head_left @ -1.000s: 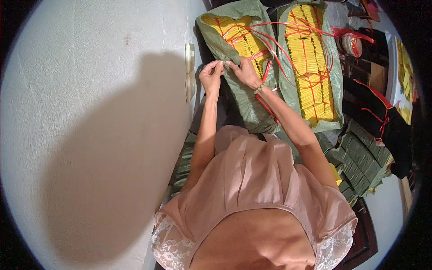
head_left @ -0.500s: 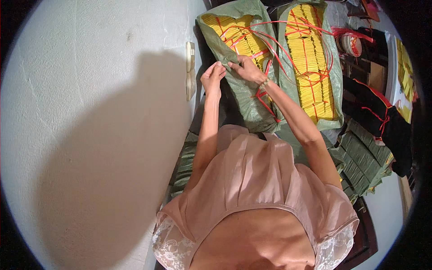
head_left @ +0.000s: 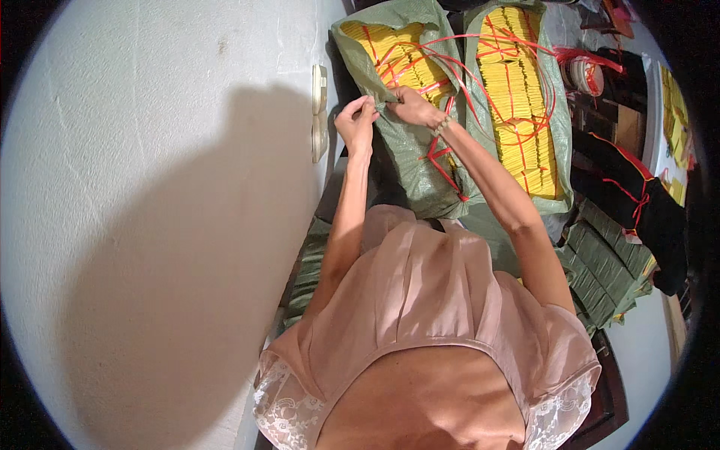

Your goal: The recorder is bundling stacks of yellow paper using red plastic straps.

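A green woven sack [head_left: 411,161] stands ahead of me with its mouth spread, and yellow packets [head_left: 409,64] lie stacked in rows inside it. Red plastic strapping [head_left: 448,178] crosses the packets and runs down the sack's side. At the sack's left rim, my left hand [head_left: 356,124] is closed in a pinch on the woven edge. My right hand [head_left: 412,107], with a beaded bracelet at the wrist, is closed on the same edge just to the right. Its fingertips are partly hidden by the fabric.
A second green sack [head_left: 561,112] of strapped yellow packets stands on the right, with loose red strapping looping across both. A wall [head_left: 165,150] with a switch plate [head_left: 320,112] rises close on my left. Dark green wrapped bundles [head_left: 604,259] and black cloth [head_left: 652,225] lie right.
My right hand has turned over, its fingers now tucked at the sack's edge. My left hand has shifted slightly right. The sack's rim has moved a little with them.
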The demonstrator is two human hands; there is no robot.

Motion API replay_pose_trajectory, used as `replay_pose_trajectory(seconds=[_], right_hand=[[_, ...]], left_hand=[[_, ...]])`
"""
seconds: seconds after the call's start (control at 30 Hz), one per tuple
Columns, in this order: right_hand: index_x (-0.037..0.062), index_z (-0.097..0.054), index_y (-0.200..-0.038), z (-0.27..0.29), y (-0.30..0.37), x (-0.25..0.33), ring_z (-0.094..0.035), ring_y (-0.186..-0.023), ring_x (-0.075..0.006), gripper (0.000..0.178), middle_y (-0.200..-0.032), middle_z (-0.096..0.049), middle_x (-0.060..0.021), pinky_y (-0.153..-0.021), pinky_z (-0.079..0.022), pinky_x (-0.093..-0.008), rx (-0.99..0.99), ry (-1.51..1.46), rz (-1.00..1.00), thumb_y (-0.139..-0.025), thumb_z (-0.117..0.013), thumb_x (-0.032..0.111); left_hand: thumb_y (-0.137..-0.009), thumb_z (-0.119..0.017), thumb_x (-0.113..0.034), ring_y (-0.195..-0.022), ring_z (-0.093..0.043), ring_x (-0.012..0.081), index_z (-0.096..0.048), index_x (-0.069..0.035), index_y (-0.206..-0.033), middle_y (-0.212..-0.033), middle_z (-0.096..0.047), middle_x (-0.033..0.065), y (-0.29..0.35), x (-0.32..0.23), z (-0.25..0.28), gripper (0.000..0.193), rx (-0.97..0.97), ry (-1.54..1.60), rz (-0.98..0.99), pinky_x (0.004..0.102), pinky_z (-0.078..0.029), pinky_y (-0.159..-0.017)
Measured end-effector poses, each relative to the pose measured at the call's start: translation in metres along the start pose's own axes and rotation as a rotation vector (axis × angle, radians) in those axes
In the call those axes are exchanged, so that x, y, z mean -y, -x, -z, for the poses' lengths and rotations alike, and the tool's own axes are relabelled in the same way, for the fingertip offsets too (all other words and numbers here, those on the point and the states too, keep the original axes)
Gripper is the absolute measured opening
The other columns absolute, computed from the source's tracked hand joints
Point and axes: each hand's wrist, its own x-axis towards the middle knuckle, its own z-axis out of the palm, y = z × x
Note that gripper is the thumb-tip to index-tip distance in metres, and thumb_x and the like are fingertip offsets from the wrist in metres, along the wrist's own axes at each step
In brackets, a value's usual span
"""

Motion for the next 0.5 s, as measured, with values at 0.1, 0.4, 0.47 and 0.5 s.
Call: replay_pose_trajectory(seconds=[0.1, 0.4, 0.47, 0.5], right_hand=[[0.0072, -0.066, -0.097, 0.009, -0.004, -0.005, -0.063, -0.078, -0.0166, 0.026, -0.083, -0.067, -0.0103, -0.074, -0.048, -0.0322, 0.121, -0.027, -0.038, -0.074, -0.055, 0.009], [0.0040, -0.064, -0.085, 0.001, 0.003, -0.003, -0.062, -0.078, -0.0324, 0.019, -0.077, -0.063, -0.0182, -0.071, -0.047, -0.0382, -0.149, 0.263, 0.120, -0.069, -0.055, 0.009], [0.0031, -0.064, -0.083, -0.004, 0.011, 0.012, -0.061, -0.078, -0.0333, 0.018, -0.076, -0.063, -0.0184, -0.071, -0.047, -0.0393, -0.179, 0.347, 0.161, -0.068, -0.055, 0.008], [0.0023, -0.063, -0.082, -0.006, 0.017, 0.023, -0.061, -0.078, -0.0343, 0.017, -0.075, -0.062, -0.0185, -0.070, -0.047, -0.0404, -0.214, 0.433, 0.203, -0.068, -0.055, 0.007]], left_hand=[[-0.081, -0.065, -0.006, -0.078, -0.059, 0.0122, -0.058, 0.006, -0.107, -0.092, -0.062, 0.0094, 0.020, 0.010, -0.010, 0.030, -0.031, 0.044, -0.111, 0.0267, -0.052, -0.067], [-0.082, -0.064, -0.008, -0.073, -0.058, 0.0108, -0.059, 0.003, -0.099, -0.091, -0.061, 0.0069, 0.021, 0.015, -0.022, 0.021, -0.126, 0.136, -0.072, 0.0255, -0.052, -0.061], [-0.082, -0.063, -0.008, -0.071, -0.058, 0.0107, -0.059, 0.002, -0.097, -0.088, -0.060, 0.0061, 0.017, 0.016, -0.016, 0.019, -0.144, 0.144, -0.066, 0.0256, -0.052, -0.060], [-0.081, -0.063, -0.008, -0.069, -0.057, 0.0107, -0.059, 0.001, -0.095, -0.086, -0.059, 0.0053, 0.015, 0.016, -0.013, 0.017, -0.156, 0.153, -0.061, 0.0258, -0.052, -0.058]])
